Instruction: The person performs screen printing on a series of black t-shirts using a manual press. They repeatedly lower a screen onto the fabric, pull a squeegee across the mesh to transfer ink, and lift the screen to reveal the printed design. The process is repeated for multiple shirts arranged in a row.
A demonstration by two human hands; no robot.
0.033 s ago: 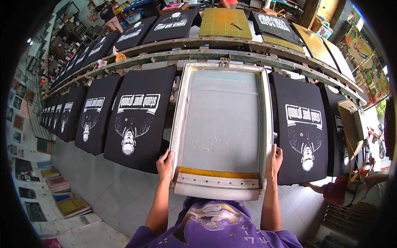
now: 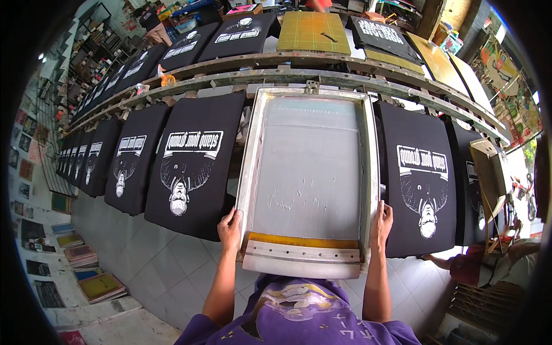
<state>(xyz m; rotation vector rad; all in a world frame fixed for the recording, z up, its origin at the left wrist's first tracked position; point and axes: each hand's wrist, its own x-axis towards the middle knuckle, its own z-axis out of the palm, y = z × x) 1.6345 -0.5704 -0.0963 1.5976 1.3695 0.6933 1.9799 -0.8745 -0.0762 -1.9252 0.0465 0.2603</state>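
Head view | I have left hand (image 2: 230, 231) and right hand (image 2: 380, 229) clamped on opposite sides of the frame (image 2: 248, 172) | squeegee (image 2: 302, 253) between them | black shirt (image 2: 192, 162) beside left hand

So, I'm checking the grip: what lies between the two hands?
The head view shows a printing frame between the left hand and the right hand, with a squeegee across its near end.

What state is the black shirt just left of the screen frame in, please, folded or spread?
Spread: the black shirt lies flat, its white print fully visible, beside the screen frame.
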